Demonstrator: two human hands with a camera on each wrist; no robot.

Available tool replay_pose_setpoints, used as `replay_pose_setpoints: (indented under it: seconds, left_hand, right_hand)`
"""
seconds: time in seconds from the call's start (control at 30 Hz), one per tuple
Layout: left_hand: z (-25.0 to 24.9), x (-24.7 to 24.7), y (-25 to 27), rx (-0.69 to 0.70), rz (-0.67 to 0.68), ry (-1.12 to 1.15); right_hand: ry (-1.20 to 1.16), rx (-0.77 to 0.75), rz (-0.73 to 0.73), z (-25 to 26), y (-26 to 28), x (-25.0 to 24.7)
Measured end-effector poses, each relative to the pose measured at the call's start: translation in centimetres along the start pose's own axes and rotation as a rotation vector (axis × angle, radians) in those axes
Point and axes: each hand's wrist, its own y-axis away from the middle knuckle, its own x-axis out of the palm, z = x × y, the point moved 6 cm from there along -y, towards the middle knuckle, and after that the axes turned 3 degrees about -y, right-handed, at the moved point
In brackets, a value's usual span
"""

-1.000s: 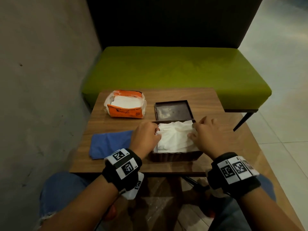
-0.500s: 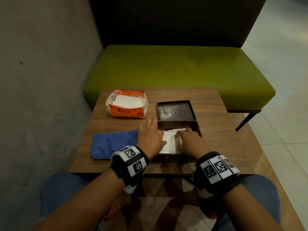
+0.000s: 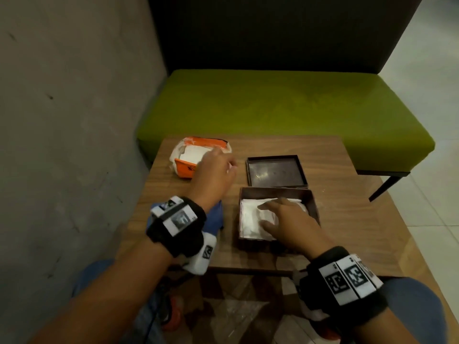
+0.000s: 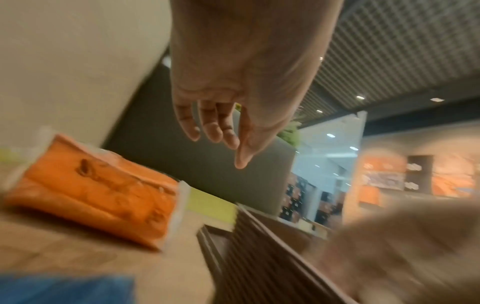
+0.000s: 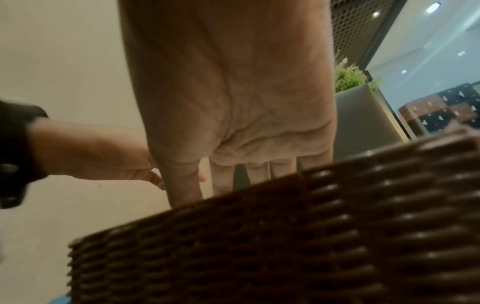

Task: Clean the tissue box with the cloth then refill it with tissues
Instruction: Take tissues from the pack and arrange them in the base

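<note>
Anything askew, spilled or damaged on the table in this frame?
Nothing is spilled or broken. The white tissues in the dark woven tissue box lie rumpled under the right hand, and the orange tissue pack is torn open on top.

Head view looks down; both wrist views look up close, sharing the tissue box [image 3: 314,202].

- A wooden counter [image 3: 323,219] was seen in front of a green bench.
- An opened orange tissue pack [image 3: 185,163] was laid at its far left.
- A dark lid [image 3: 275,172] was set inside-up beside it.
- A brown woven tissue box [image 3: 313,203] was placed just nearer, tissues [image 3: 250,219] inside.
- A blue cloth [image 3: 215,217] was spread at the near left.
</note>
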Motion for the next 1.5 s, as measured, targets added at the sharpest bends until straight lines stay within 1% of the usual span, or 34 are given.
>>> replay_pose_setpoints:
  seconds: [0.03,0.1,0.17,0.2,0.27,0.33,0.37,0.4,0.63,0.77,1.0,1.2,1.37,1.5]
  left_hand:
    - [1.5,-0.9,-1.4,-0.038,-0.022,0.006]
    - [4.9,-1.7,-3.9,-0.087,-0.009,-0.065]
    - [7.8,-1.3,-6.0,-0.067,0.053,-0.093]
    - [9.0,-0.4,-6.6,-0.052,0.118,-0.103]
    - [10.6,2.1,-7.2,-0.028,0.302,-0.163]
    - [11.4,4.4,-7.2,0.018,0.459,-0.289]
    - [11.5,5.2,-7.3,0.064,0.497,-0.351]
    - [11.5,5.7,-7.4,0.092,0.506,-0.391]
    - [11.4,6.7,-7.5,0.206,0.486,-0.426]
    - [11.5,6.2,-7.9,0.201,0.45,-0.412]
    - [10.8,6.5,-7.9,0.253,0.409,-0.497]
    - [10.5,6.0,-8.1,0.244,0.32,-0.431]
    - [10.6,5.1,-8.3,0.224,0.187,-0.295]
    - [9.8,3.4,-8.8,0.271,0.078,-0.237]
  right_hand:
    - [0.008,0.01,0.039,-0.1,-0.1,0.5]
    - [0.023,0.054,0.115,-0.6,-0.4,1.5]
    - [0.022,0.074,0.139,-0.9,-0.7,2.0]
    - [0.009,0.074,0.134,-1.0,-0.7,2.1]
    - [-0.043,0.075,0.104,-1.1,-0.5,2.1]
    - [-0.086,0.077,0.074,-1.0,-0.2,1.9]
    - [-0.091,0.075,0.063,-1.1,-0.2,1.8]
    - [-0.091,0.07,0.055,-1.0,-0.1,1.7]
    - [-0.094,0.072,0.056,-0.9,-0.5,1.5]
    - [-0.083,0.075,0.053,-1.0,-0.4,1.7]
    - [-0.082,0.078,0.046,-0.9,-0.4,1.6]
    - [-0.085,0.087,0.041,-0.9,-0.3,1.6]
    - [-0.083,0.081,0.042,-0.9,-0.3,1.6]
    - [-0.084,0.079,0.044,-1.0,-0.2,1.6]
